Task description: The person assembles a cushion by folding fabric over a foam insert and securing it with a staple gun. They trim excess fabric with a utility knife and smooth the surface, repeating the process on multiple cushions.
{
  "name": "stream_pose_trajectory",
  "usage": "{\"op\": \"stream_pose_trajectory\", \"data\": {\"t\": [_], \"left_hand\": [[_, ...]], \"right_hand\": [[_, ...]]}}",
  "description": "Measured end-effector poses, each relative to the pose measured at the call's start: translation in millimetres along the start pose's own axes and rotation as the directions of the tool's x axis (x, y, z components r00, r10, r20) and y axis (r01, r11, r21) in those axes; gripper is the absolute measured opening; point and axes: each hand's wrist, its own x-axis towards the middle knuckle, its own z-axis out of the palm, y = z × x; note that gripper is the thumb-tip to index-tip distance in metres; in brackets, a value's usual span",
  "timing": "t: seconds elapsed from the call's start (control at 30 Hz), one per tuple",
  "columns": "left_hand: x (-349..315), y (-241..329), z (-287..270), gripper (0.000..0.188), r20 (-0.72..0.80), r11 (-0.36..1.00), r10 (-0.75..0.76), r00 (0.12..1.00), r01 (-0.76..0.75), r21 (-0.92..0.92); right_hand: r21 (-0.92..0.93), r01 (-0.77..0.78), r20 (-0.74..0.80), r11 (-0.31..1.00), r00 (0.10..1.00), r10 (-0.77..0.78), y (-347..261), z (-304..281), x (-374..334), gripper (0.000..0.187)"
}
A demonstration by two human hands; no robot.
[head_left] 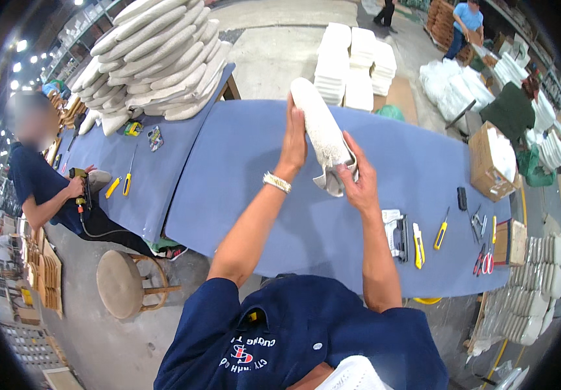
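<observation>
A cream, textured upholstered cushion is held up on edge above the blue-covered table. My left hand presses along its left side, fingers stretched upward and partly behind it. With my right hand I grip the lower right edge, the thumb on the fabric. Loose fabric hangs at the cushion's near end. To the right of my right forearm lie a grey metal staple gun, a yellow utility knife and a yellow-handled screwdriver.
At far left rises a tall pile of cream cushions. A co-worker at the left table holds a pneumatic tool. Pliers, scissors and a cardboard box occupy the right end. A round stool stands at lower left.
</observation>
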Motion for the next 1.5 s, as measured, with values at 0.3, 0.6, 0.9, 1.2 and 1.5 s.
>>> {"op": "stream_pose_trajectory", "data": {"t": [0.3, 0.6, 0.9, 1.2, 1.5], "left_hand": [[-62, 59, 59, 0.077, 0.218, 0.929, -0.049, 0.975, 0.125, -0.347], [-147, 126, 26, 0.086, 0.337, 0.896, 0.079, 0.938, -0.215, 0.389], [-188, 125, 46, 0.088, 0.453, 0.772, 0.052, 0.890, -0.323, 0.548], [-177, 147, 9, 0.088, 0.514, 0.791, -0.019, 0.858, -0.301, 0.532], [-164, 165, -11, 0.068, 0.308, 0.638, 0.033, 0.951, -0.257, 0.725]], "right_hand": [[-0.218, -0.109, -0.016, 0.970, 0.994, 0.109, -87, -11, -11, 0.042], [-0.023, 0.022, 0.049, 0.999, 0.999, -0.021, -97, -2, -73, 0.040], [-0.029, 0.112, -0.166, 0.993, 0.979, -0.115, -70, -43, -14, 0.071], [-0.197, 0.308, 0.402, 0.931, 0.891, -0.210, -73, -48, 28, 0.090], [-0.276, 0.523, 0.330, 0.807, 0.840, -0.431, -54, 15, 70, 0.071]]}}
